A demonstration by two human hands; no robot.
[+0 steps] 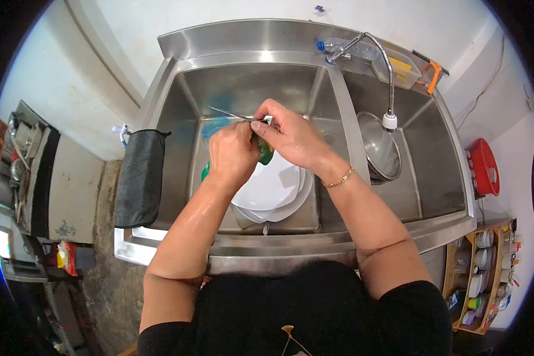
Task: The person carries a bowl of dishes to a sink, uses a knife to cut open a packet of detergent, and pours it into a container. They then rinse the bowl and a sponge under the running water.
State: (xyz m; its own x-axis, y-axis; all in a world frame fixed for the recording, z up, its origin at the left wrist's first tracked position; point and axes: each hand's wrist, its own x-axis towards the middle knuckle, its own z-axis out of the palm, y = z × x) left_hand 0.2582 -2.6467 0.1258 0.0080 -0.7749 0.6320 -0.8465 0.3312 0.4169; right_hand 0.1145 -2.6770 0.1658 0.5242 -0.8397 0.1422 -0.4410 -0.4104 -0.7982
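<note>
Over the left basin of a steel sink (249, 240), my left hand (234, 151) is closed around something dark green, perhaps a packet or sponge (266, 153), that shows between the hands. My right hand (286, 133) is closed at the dark handle end of a thin knife (226, 112), whose blade points to the left. Both hands nearly touch, and the fingers partly hide the handle, so which hand bears it is unclear. Below them, white plates (270, 187) lie stacked in the basin. A blue item (215, 126) shows behind my left hand.
Water runs from the faucet (389, 121) into a metal bowl (381, 148) in the right basin. A dark cloth (141, 178) hangs over the left edge. A bottle (344, 47) and a plastic tray (397, 68) stand behind. A red basket (484, 167) is at right.
</note>
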